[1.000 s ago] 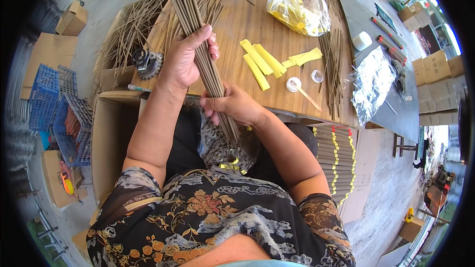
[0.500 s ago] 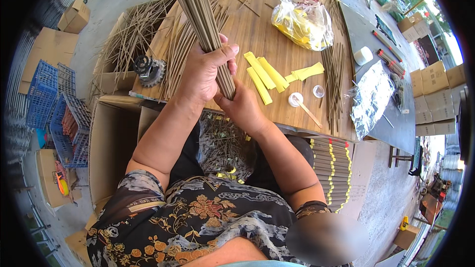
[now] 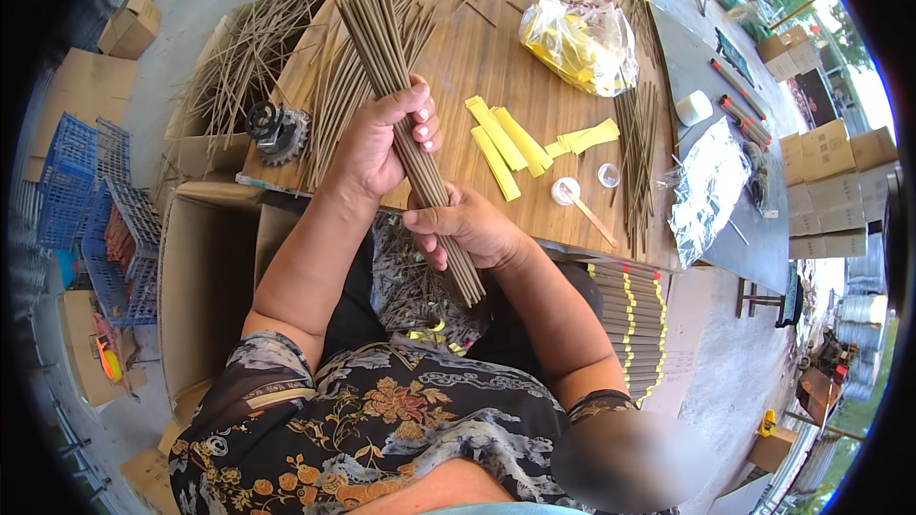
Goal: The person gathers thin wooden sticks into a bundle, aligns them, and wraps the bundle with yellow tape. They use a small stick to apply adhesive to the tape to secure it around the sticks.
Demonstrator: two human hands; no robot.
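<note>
A bundle of thin brown sticks (image 3: 382, 48) is held slantwise over the near edge of the wooden table. My left hand (image 3: 384, 143) is wrapped round its middle. Lower down, my right hand (image 3: 468, 226) grips the same bundle, and the lower stick ends stick out below it. Yellow paper strips (image 3: 506, 148) lie on the table to the right of the hands. Near them sits a small round white tub (image 3: 566, 192) with a flat wooden stick (image 3: 593, 219) resting in it. Loose brown sticks (image 3: 334, 119) are spread behind my left hand.
A clear plastic bag (image 3: 582, 38) with yellow strips lies on the table (image 3: 468, 48). A dark geared metal part (image 3: 279, 133) sits at its left corner. An open carton (image 3: 205, 277) stands left of my arm; banded stick bundles (image 3: 634, 324) lie at right. Foil (image 3: 711, 181) covers part of the grey table.
The bundle has come down and nearer to me, its lower ends now showing below my right hand. My right hand has shifted lower and wraps it with the thumb across.
</note>
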